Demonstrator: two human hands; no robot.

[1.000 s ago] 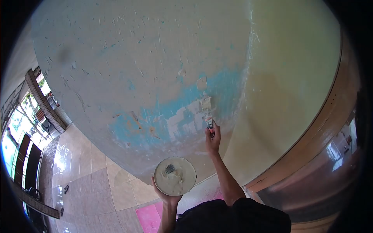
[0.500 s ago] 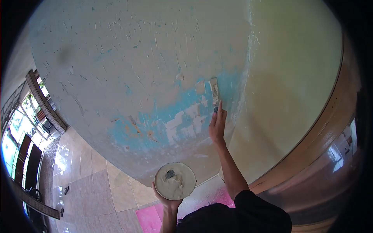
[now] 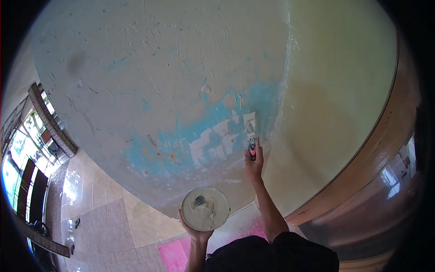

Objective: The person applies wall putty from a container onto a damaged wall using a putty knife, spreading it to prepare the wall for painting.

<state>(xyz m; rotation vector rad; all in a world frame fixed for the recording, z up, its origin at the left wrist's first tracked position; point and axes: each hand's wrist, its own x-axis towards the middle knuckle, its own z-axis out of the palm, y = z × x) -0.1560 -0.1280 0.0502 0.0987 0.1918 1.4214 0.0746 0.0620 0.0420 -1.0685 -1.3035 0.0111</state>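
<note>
My right hand (image 3: pixel 254 165) is closed round the handle of a putty knife (image 3: pixel 250 127), its blade smeared with pale filler and laid at the blue patch of the wall (image 3: pixel 190 68). Low in the view, my left hand (image 3: pixel 198 233) grips a round tub (image 3: pixel 222 217) from below and the side. Off-white filler (image 3: pixel 208 211) lies in the tub, with a dark grey object (image 3: pixel 199 200) sticking out of it. White filler strokes (image 3: pixel 210 144) mark the blue paint left of the knife.
A pale yellow-green wall (image 3: pixel 340 90) meets the patched wall at a corner on the right, beside a brown wooden edge (image 3: pixel 362 167). Floor tiles (image 3: pixel 104 217) and a pink sheet (image 3: pixel 172 255) lie below. Far left is a bright opening (image 3: pixel 34 127).
My right hand has drawn the putty knife down the wall, and more of its handle shows. Fresh filler marks appear near its former place. My left hand and the tub stay nearly still.
</note>
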